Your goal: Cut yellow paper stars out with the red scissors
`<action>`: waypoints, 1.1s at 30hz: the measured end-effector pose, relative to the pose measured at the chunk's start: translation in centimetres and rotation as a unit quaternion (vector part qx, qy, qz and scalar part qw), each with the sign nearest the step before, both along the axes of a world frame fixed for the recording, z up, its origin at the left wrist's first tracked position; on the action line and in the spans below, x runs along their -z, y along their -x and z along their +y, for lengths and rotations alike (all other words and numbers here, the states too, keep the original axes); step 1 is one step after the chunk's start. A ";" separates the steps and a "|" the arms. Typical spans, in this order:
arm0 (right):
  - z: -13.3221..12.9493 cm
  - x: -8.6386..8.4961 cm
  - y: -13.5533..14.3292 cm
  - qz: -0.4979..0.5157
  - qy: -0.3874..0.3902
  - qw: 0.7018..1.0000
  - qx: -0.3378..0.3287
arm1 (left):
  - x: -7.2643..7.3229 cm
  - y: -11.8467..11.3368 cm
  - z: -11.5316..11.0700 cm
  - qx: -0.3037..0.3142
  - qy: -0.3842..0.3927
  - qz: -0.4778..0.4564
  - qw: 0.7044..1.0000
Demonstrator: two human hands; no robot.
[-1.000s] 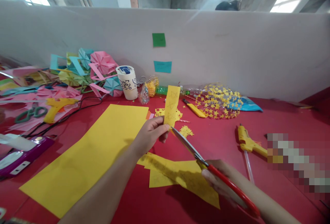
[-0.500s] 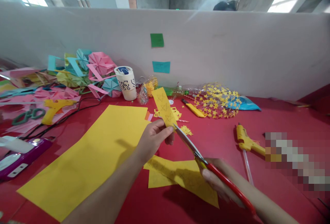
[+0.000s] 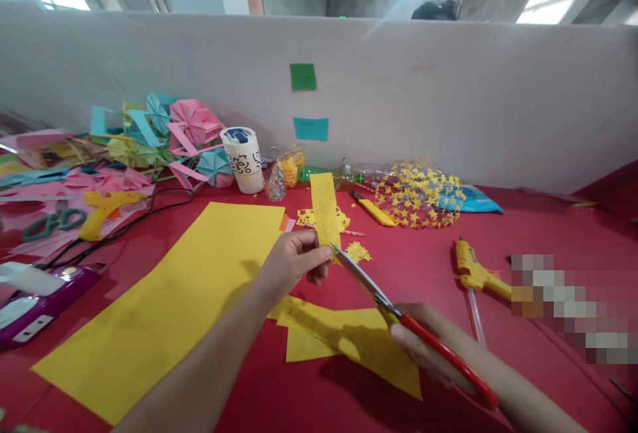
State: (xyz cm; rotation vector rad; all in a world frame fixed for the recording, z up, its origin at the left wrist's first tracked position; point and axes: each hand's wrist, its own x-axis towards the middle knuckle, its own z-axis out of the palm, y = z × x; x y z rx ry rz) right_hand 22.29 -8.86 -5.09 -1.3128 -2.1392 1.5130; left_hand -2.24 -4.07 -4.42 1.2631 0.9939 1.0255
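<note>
My left hand (image 3: 294, 260) pinches the lower end of a yellow paper strip (image 3: 325, 204), which stands upright with faint star outlines on it. In my right hand (image 3: 423, 340) are red-handled scissors (image 3: 361, 273), their blade tips at the strip's lower edge beside my left thumb. Beneath my hands lie overlapping yellow paper pieces (image 3: 319, 345) with faint drawn lines. Beyond the strip are a small heap of cut yellow stars (image 3: 357, 252) and some yellow paper scraps (image 3: 343, 219), partly hidden by the strip.
A large yellow sheet (image 3: 189, 287) covers the left-centre. Farther left are a yellow glue gun (image 3: 102, 210), green scissors (image 3: 54, 222) and folded paper shapes (image 3: 194, 124). At the back stand a white cup (image 3: 243, 161) and a star-covered plastic piece (image 3: 419, 194); another glue gun (image 3: 476, 270) lies right.
The yellow strip has turned from leaning left to nearly upright. My left hand has moved slightly left and down; the scissor tips have shifted a little left.
</note>
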 end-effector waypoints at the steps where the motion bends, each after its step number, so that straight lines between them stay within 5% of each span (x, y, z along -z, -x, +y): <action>1: 0.0 -0.1 0.0 0.002 0.008 1.000 0.004 | 0.0 0.1 0.0 0.004 0.004 0.003 1.000; 33: -0.6 1.0 0.6 0.082 0.022 0.996 0.023 | 0.1 -1.6 -1.0 -0.018 -0.067 0.007 0.998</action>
